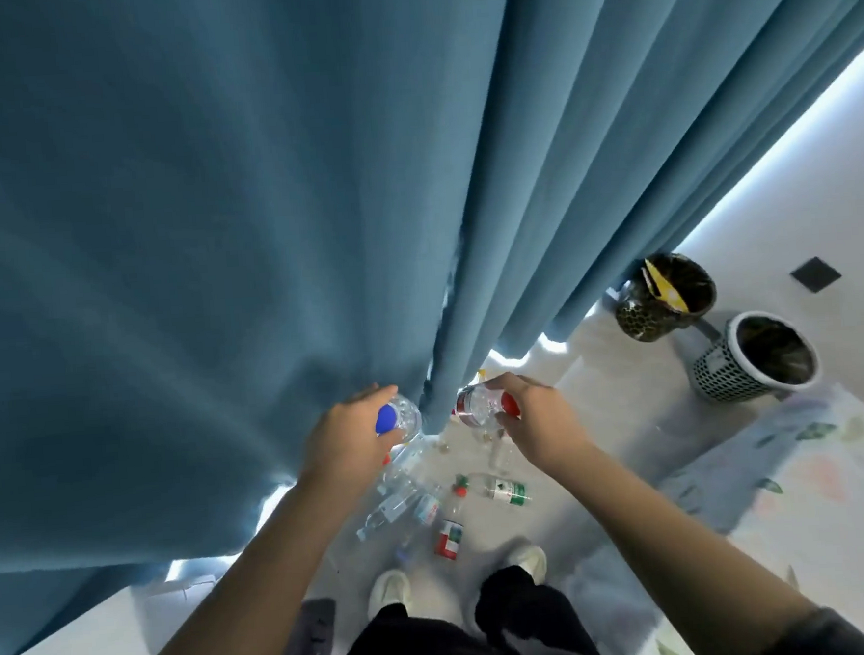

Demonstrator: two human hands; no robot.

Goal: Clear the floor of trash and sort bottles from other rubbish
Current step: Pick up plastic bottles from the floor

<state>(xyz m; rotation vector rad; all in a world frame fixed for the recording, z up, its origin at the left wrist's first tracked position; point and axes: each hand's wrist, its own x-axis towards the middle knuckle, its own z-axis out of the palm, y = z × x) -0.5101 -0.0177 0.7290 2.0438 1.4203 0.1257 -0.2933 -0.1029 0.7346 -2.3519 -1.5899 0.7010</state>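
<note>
My left hand (348, 438) grips a clear plastic bottle with a blue cap (398, 419), held up in front of the curtain. My right hand (534, 422) grips a clear bottle with a red cap and red label (481, 405). Below them, several more plastic bottles (422, 507) lie scattered on the pale floor, among them one with a green label (502, 488) and one with a red label (448, 536). Small bits of rubbish (488, 436) lie near the curtain's hem.
A heavy blue curtain (258, 211) fills the left and centre. Two bins stand at the right: a dark one (665, 295) holding yellow rubbish and a white perforated one (759, 355) lined in black. A floral bedspread (815, 495) lies at the right. My feet (457, 576) stand just behind the bottles.
</note>
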